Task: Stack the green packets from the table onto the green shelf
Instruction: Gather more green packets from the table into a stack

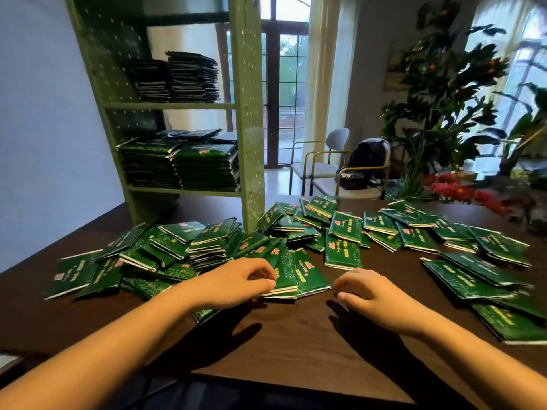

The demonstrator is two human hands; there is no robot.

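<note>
Glossy green foil packets (343,241) lie scattered across the dark brown wooden worktop (296,335) in mid-frame. At lower centre the left grip (236,279) pinches the edge of a small packet stack (284,279). The right grip (370,294) hangs just beside it, fingers loosely curled. At upper left, a pale green perforated metal shelf (251,113) holds stacked packets.

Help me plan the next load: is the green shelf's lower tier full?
Not full: packet stacks cover the lower tier of the green shelf, but a gap shows above them.
</note>
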